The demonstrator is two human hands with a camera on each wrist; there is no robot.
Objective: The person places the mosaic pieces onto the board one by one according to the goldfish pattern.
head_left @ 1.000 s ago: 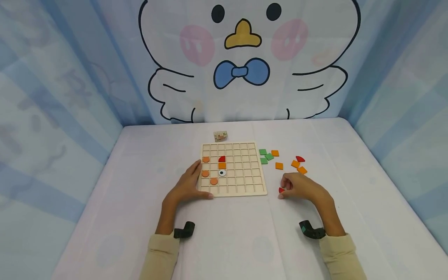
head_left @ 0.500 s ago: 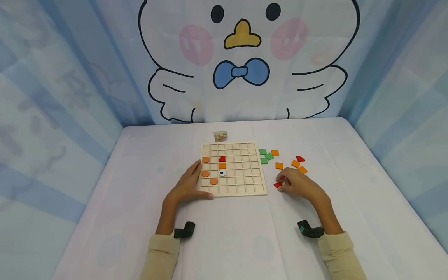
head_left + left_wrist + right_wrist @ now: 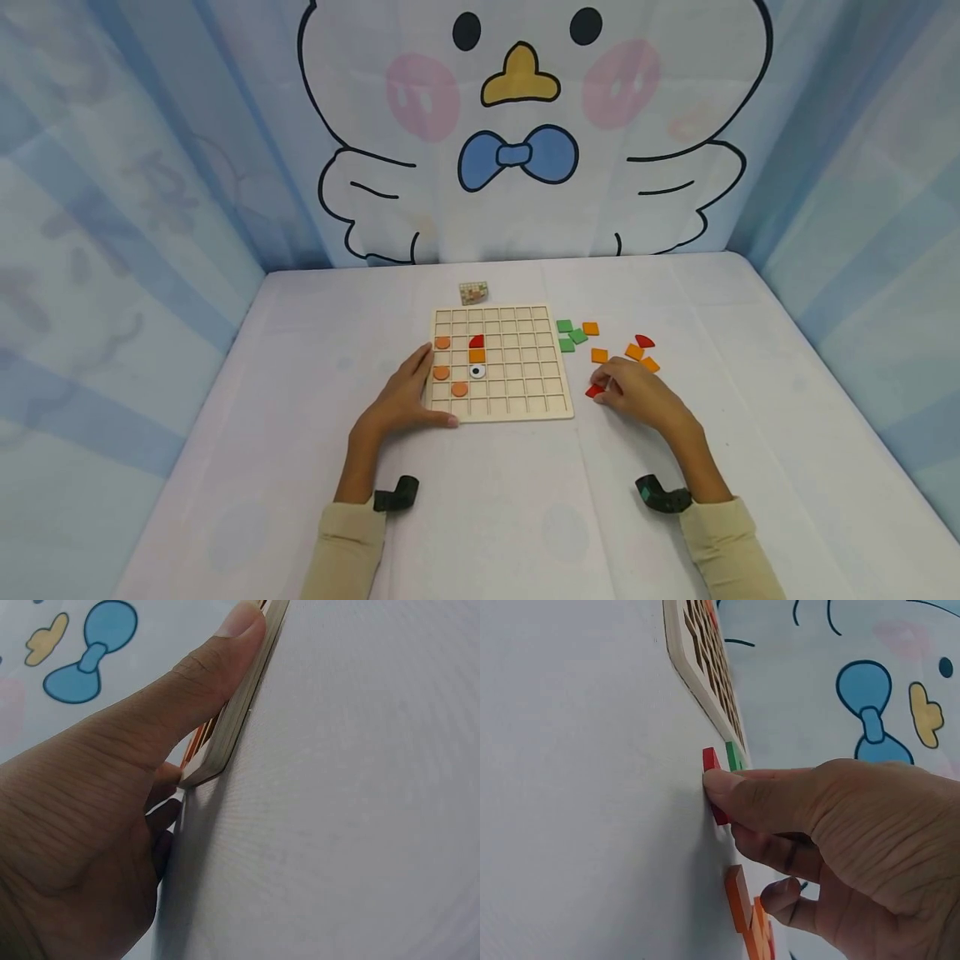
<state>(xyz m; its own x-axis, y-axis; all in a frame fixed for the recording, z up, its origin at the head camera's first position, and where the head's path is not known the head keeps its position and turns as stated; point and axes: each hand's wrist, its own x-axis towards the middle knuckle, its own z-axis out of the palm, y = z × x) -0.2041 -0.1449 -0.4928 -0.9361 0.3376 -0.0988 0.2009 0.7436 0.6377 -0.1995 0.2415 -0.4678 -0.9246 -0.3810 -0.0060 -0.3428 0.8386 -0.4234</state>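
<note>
A wooden grid board (image 3: 517, 375) lies in the middle of the table, holding a few coloured pieces. My left hand (image 3: 401, 396) spans its near left corner, thumb on the front edge and fingers along the left side; the left wrist view shows the thumb (image 3: 217, 671) pressed to the edge. Right of the board, my right hand (image 3: 637, 390) pinches a red tile (image 3: 593, 391) between thumb and index finger. In the right wrist view this red tile (image 3: 711, 760) stands tilted close over the table, partly covered by the thumb.
Green square tiles (image 3: 565, 326) lie beside the board's right edge. Several orange square tiles (image 3: 591, 328) and another red tile (image 3: 645, 341) are scattered further right. A small patterned card or block (image 3: 473, 292) sits behind the board. Printed curtains surround the table.
My right hand has moved slightly away from me and leftward, carrying the red tile nearer the board. My left hand and the board have stayed in place.
</note>
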